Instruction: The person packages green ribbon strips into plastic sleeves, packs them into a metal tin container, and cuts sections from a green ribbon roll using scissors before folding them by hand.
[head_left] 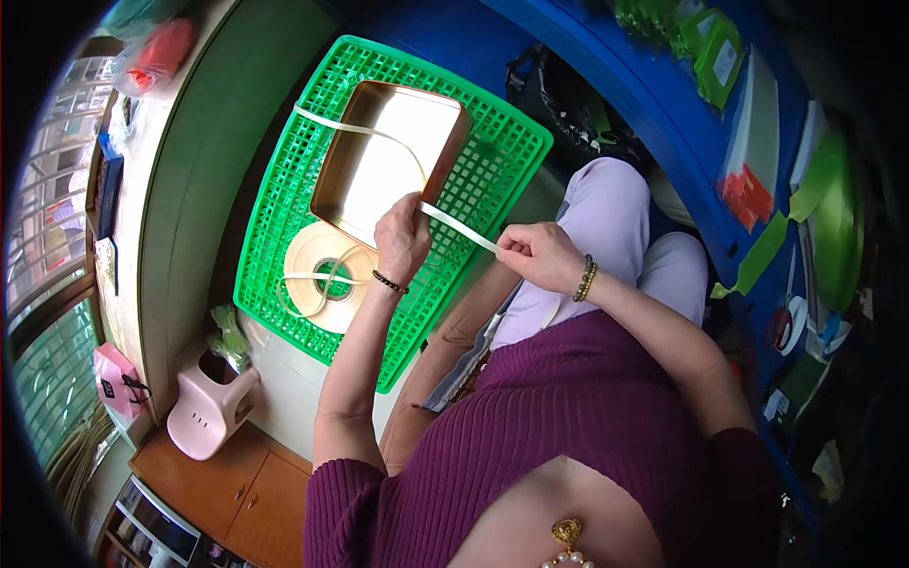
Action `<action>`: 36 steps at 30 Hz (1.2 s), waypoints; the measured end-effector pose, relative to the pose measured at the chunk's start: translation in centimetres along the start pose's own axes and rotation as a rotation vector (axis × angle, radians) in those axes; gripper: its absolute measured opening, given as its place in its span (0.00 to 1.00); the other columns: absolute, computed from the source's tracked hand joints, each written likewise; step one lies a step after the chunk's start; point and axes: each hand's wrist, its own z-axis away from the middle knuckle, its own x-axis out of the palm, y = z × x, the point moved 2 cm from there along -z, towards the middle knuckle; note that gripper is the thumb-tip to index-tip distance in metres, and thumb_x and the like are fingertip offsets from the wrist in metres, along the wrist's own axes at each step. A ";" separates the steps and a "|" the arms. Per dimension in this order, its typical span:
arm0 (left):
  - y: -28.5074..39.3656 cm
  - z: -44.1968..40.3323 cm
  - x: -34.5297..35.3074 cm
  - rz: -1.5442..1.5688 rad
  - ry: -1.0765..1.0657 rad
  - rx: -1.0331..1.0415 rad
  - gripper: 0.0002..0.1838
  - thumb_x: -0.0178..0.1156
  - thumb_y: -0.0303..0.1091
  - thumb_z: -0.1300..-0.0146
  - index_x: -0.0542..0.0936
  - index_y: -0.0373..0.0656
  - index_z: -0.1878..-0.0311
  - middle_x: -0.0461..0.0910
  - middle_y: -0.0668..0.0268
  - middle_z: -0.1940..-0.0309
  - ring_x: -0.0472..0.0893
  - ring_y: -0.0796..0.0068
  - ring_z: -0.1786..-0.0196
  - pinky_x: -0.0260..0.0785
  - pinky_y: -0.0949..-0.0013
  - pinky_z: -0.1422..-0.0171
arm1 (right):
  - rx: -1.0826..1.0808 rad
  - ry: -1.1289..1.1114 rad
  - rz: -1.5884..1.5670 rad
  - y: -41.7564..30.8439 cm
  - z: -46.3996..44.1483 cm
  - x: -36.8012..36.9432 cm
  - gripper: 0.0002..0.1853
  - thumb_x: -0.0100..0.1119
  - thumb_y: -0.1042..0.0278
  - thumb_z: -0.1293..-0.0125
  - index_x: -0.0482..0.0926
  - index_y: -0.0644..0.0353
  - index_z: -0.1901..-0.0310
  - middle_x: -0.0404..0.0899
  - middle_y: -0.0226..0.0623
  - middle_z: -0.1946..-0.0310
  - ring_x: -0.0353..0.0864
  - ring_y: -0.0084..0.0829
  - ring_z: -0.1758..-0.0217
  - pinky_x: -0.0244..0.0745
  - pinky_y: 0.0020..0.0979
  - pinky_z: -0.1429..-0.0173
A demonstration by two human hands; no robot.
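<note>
I'm seeing their left hand [402, 235] curling above the green basket [275, 210], arm [352, 374] reaching pretty straight, while the right hand [542, 256] is pinching just past its edge, forearm [653, 327] slanting in.

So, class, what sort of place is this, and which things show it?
Perhaps a home or small workroom for ribbon work: a cream roll lies on a green lattice crate, a bright green roll is at the right, and a wooden cabinet looks household.
</note>
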 end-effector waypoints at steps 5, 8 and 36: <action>-0.9 -2.6 -4.3 0.325 0.043 -0.100 0.08 0.53 0.26 0.39 0.79 0.35 0.59 0.80 0.60 0.77 0.78 0.78 0.74 0.69 0.73 0.69 | -0.400 0.128 0.345 0.2 0.7 -1.7 0.05 0.59 0.69 0.47 0.77 0.59 0.75 0.77 0.36 0.76 0.78 0.38 0.72 0.73 0.39 0.67; -1.9 -3.6 -5.5 0.414 0.057 -0.134 0.09 0.49 0.22 0.38 0.78 0.34 0.58 0.80 0.65 0.76 0.78 0.82 0.74 0.69 0.77 0.69 | -0.302 0.199 0.286 -0.6 -0.1 -2.7 0.03 0.59 0.74 0.46 0.77 0.62 0.72 0.77 0.37 0.74 0.79 0.35 0.73 0.74 0.32 0.68; 0.3 0.3 1.8 0.112 -0.046 0.003 0.19 0.46 0.18 0.57 0.78 0.38 0.59 0.74 0.51 0.78 0.76 0.52 0.73 0.67 0.58 0.66 | -0.046 0.116 0.438 5.0 -5.2 4.2 0.16 0.60 0.74 0.49 0.75 0.66 0.57 0.74 0.45 0.54 0.78 0.46 0.56 0.74 0.41 0.52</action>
